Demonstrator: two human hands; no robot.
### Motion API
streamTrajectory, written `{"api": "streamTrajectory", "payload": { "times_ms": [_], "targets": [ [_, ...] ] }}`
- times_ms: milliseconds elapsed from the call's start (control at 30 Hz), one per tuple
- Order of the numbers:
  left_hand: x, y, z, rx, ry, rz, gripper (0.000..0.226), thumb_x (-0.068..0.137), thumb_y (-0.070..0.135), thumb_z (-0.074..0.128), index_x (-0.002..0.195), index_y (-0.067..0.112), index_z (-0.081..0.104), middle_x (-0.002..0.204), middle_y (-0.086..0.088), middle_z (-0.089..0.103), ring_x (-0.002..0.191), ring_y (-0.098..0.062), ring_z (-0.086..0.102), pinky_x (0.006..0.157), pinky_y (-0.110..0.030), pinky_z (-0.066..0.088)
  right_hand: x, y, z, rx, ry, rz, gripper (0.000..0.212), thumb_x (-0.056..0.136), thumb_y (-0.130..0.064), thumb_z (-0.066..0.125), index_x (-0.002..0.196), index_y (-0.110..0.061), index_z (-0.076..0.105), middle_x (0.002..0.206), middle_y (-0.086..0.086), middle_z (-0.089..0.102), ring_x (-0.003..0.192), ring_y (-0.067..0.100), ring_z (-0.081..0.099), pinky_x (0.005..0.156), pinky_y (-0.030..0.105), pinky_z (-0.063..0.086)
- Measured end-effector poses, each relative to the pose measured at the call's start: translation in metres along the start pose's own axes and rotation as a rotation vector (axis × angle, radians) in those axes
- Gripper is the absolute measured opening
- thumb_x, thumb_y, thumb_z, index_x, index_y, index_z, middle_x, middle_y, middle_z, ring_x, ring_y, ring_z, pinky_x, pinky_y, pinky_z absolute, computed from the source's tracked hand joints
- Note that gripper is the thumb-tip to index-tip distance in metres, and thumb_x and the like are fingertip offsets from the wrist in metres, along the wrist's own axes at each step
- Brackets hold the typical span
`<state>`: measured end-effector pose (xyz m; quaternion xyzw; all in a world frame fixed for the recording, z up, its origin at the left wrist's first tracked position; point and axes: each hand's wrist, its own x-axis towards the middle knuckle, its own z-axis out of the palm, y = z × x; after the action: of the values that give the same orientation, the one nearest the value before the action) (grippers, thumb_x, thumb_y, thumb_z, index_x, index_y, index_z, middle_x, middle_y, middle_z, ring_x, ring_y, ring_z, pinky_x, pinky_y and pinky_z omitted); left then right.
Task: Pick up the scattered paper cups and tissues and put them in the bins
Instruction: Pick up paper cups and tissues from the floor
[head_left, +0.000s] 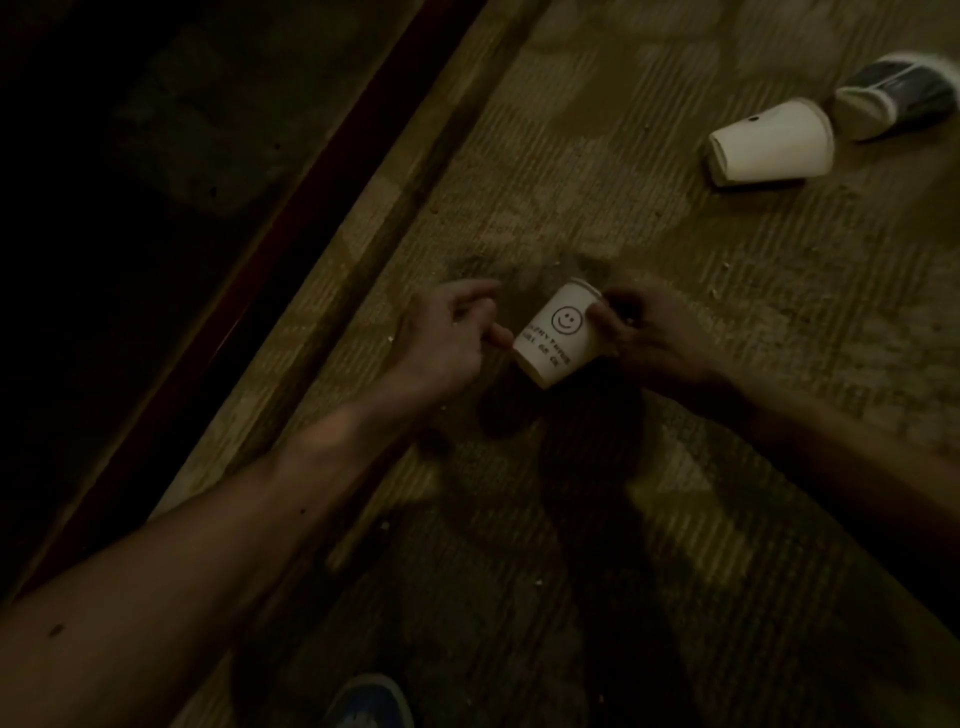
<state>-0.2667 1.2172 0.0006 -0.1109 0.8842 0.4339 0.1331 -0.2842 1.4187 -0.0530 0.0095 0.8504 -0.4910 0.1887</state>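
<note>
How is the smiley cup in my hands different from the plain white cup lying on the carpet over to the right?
The smiley cup carries a printed face and lettering; the plain white cup shows only a small dark dot. The smiley cup is gripped by the right hand; the plain white cup lies on its side on the carpet, untouched. Both are white paper cups.

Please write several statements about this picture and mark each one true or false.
1. The right hand grips the white paper cup printed with a smiley face. True.
2. That smiley cup stands upright on the patterned carpet. False: it is tilted, held in the hand.
3. A plain white paper cup lies on its side at the upper right. True.
4. The dark paper cup is stacked inside the plain white one. False: it lies beside it.
5. A bin is in view. False: none shows.
</note>
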Motion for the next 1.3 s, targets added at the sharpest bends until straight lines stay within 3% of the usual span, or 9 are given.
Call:
{"api": "streamTrajectory", "payload": {
  "times_ms": [100,233,367,500,767,900,1000,1167,1300],
  "targets": [
    [-0.006,0.014,0.020,0.053,-0.036,-0.005,0.032,0.104,0.033,0.044,0.114,0.015,0.068,0.069,0.010,0.060,0.057,0.000,0.053,0.057,-0.023,0.044,-0.019,0.007,-0.010,0.041,0.001,0.023,0.017,0.102,-0.035,0.044,0.100,-0.028,0.060,0.088,-0.014,0.061,0.079,0.002,0.059,0.062,0.021,0.042],
    [-0.016,0.034,0.045,0.046,-0.316,-0.118,0.066,0.078,0.081,0.039,0.078,0.021,0.067,0.055,0.013,0.065,0.047,0.001,0.060,0.053,-0.024,0.043,-0.058,0.014,-0.024,0.132,0.041,0.049,0.017,0.101,-0.034,0.047,0.096,-0.028,0.062,0.090,-0.013,0.063,0.078,0.001,0.061,0.062,0.016,0.044],
    [-0.022,0.057,0.073,0.090,-0.623,-0.105,0.085,0.044,0.099,0.047,0.089,0.030,0.069,0.076,0.027,0.070,0.071,0.008,0.068,0.057,-0.017,0.049,-0.105,0.019,-0.050,0.212,0.074,0.024,0.020,0.099,-0.035,0.047,0.089,-0.030,0.063,0.088,-0.006,0.066,0.081,0.007,0.063,0.071,0.024,0.051],
    [-0.024,0.091,0.110,0.134,-0.836,-0.048,0.082,0.041,0.093,0.064,0.100,0.036,0.066,0.086,0.026,0.072,0.080,0.004,0.070,0.060,-0.018,0.051,-0.136,0.030,-0.082,0.284,0.193,0.063,0.019,0.099,-0.025,0.052,0.086,-0.026,0.066,0.089,0.002,0.069,0.086,0.017,0.066,0.075,0.035,0.053],
    [-0.044,0.176,0.180,0.260,-1.064,0.114,0.071,0.043,0.059,0.079,0.106,0.029,0.067,0.085,0.009,0.076,0.075,-0.011,0.074,0.057,-0.023,0.056,-0.216,0.062,-0.141,0.408,0.418,0.180,0.010,0.096,-0.031,0.056,0.091,-0.033,0.064,0.090,-0.014,0.069,0.086,0.000,0.066,0.069,0.018,0.055],
    [-0.058,0.214,0.211,0.274,-1.134,0.178,0.061,0.046,0.054,0.077,0.101,0.028,0.066,0.081,0.009,0.076,0.071,-0.010,0.074,0.050,-0.017,0.053,-0.271,0.092,-0.172,0.106,0.748,0.171,0.017,0.093,-0.032,0.062,0.109,-0.031,0.058,0.104,-0.013,0.061,0.091,0.000,0.058,0.072,0.010,0.047],
    [-0.063,0.219,0.229,0.326,-1.152,0.211,0.064,0.043,0.057,0.075,0.097,0.026,0.067,0.078,0.008,0.076,0.068,-0.009,0.073,0.047,-0.016,0.051,-0.315,0.129,-0.201,-0.214,0.932,0.257,0.042,0.083,-0.017,0.060,0.124,-0.011,0.057,0.120,0.010,0.059,0.110,0.021,0.055,0.093,0.025,0.042],
    [-0.076,0.218,0.263,0.337,-1.181,0.136,0.058,0.043,0.059,0.076,0.089,0.023,0.069,0.072,0.007,0.075,0.063,-0.007,0.072,0.043,-0.015,0.049,-0.368,0.191,-0.222,-0.345,0.472,0.842,0.089,0.079,-0.009,0.073,0.152,-0.014,0.023,0.157,0.011,0.026,0.146,0.031,0.016,0.115,0.055,0.020],
    [-0.095,0.205,0.284,0.377,-1.247,0.082,0.073,0.042,0.063,0.075,0.101,0.022,0.068,0.082,0.006,0.077,0.075,-0.011,0.074,0.059,-0.026,0.058,-0.373,0.208,-0.204,-0.396,0.448,0.847,0.085,0.079,-0.013,0.075,0.150,-0.016,0.028,0.152,0.010,0.032,0.140,0.034,0.024,0.107,0.055,0.033]
  ]
}}
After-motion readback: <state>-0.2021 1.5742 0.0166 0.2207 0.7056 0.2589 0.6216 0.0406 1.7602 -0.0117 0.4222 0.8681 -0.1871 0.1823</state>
